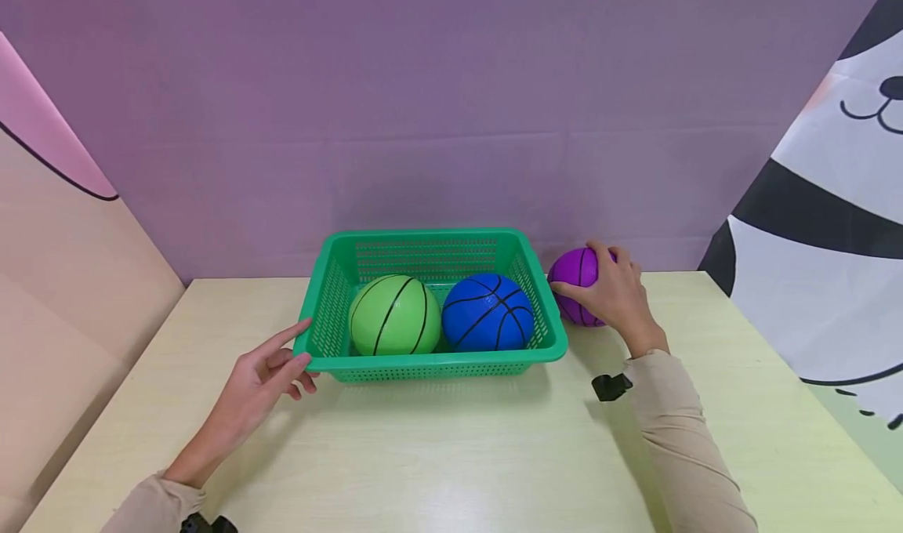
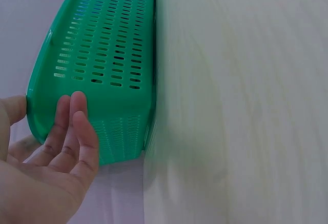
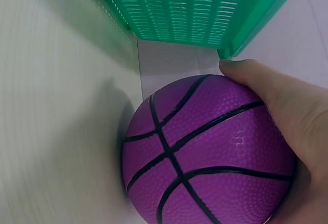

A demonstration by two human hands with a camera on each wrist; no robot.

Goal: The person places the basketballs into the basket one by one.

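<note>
A green plastic basket (image 1: 437, 364) with slotted walls stands on the table and holds a light green ball (image 1: 405, 317) and a blue ball (image 1: 487, 313) with black lines, side by side. My left hand (image 1: 248, 384) pinches the basket's near left corner; in the left wrist view its fingertips (image 2: 79, 101) lie against the outer wall below the rim. To the right of the basket, my right hand (image 1: 621, 302) grips a purple ball (image 1: 574, 270) from above and its right side. The right wrist view shows the thumb along the purple ball's upper edge, close to the basket rim.
The pale wooden table (image 1: 437, 455) carries the basket and the purple ball near its far edge. Behind rises a purple backdrop (image 1: 437, 110). A panda-patterned panel (image 1: 832, 298) stands on the right, and a beige panel (image 1: 63, 282) on the left.
</note>
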